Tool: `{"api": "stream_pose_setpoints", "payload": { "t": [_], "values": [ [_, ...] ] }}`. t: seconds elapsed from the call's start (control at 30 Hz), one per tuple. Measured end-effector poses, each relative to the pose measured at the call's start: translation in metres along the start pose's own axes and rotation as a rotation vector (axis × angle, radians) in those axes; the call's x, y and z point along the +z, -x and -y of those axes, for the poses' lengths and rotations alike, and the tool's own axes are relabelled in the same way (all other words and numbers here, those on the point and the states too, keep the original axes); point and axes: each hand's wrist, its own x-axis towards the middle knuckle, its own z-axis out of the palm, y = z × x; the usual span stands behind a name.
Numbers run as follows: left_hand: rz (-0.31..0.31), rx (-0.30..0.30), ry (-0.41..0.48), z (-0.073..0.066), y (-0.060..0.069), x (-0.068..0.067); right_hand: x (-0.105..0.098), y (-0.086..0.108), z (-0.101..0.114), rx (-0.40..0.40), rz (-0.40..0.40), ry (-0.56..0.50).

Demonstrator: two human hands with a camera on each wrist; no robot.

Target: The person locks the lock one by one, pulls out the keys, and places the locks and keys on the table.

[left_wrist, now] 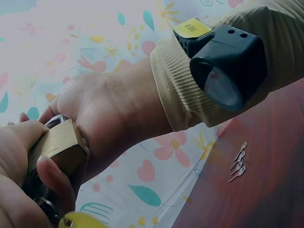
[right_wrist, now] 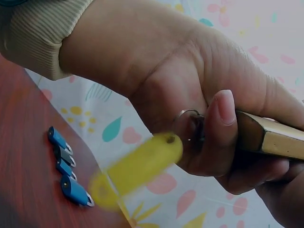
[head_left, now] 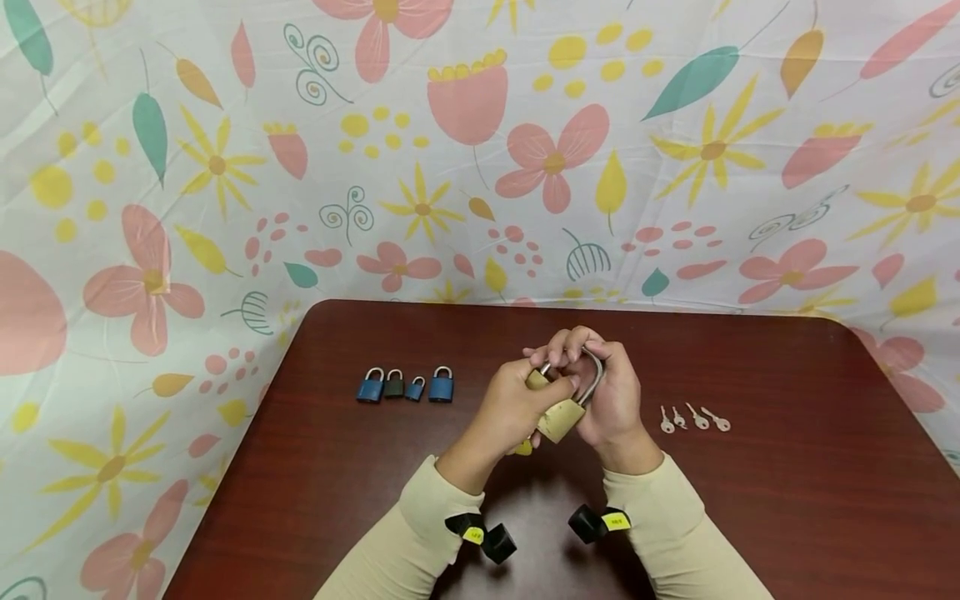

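Observation:
A large brass padlock (head_left: 561, 421) is held up above the table between both hands. My left hand (head_left: 510, 408) grips its body, with the thumb laid across the face. My right hand (head_left: 617, 400) has its fingers curled over the steel shackle (head_left: 597, 377). Under the left hand hangs a yellow tag (right_wrist: 142, 168), on a metal ring (right_wrist: 187, 113) beside that hand's fingers. Whether a key sits in the lock is hidden. The left wrist view shows the padlock's brass end between the two hands.
To the left on the dark red table (head_left: 315, 483) stand several small padlocks, blue ones (head_left: 442, 387) and a black one (head_left: 393, 387). On the right lie several small keys (head_left: 699, 419) in a row. A flowered cloth (head_left: 480, 208) hangs behind the table.

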Motion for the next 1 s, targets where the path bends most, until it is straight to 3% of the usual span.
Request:
{"api": "stream_pose_setpoints", "payload": {
  "t": [0.13,0.33,0.57,0.7,0.83,1.0],
  "values": [
    [-0.005,-0.002,0.004,0.000,0.000,0.000,0.001,-0.001,0.000,0.002,-0.021,0.040],
    [-0.027,0.050,-0.026,-0.003,0.000,-0.001,0.006,-0.001,-0.002,-0.014,-0.076,0.195],
    [-0.012,0.084,-0.008,-0.007,0.000,-0.005,0.010,-0.002,-0.008,-0.060,-0.071,0.263],
    [0.018,0.088,-0.012,-0.007,-0.002,-0.008,0.012,0.000,-0.013,-0.058,-0.090,0.266],
    [0.048,0.038,-0.051,-0.005,-0.004,-0.009,0.011,0.002,-0.015,-0.064,-0.122,0.220],
    [0.031,0.008,-0.066,-0.001,-0.005,-0.009,0.007,0.001,-0.018,-0.048,-0.119,0.177]
  ]
}}
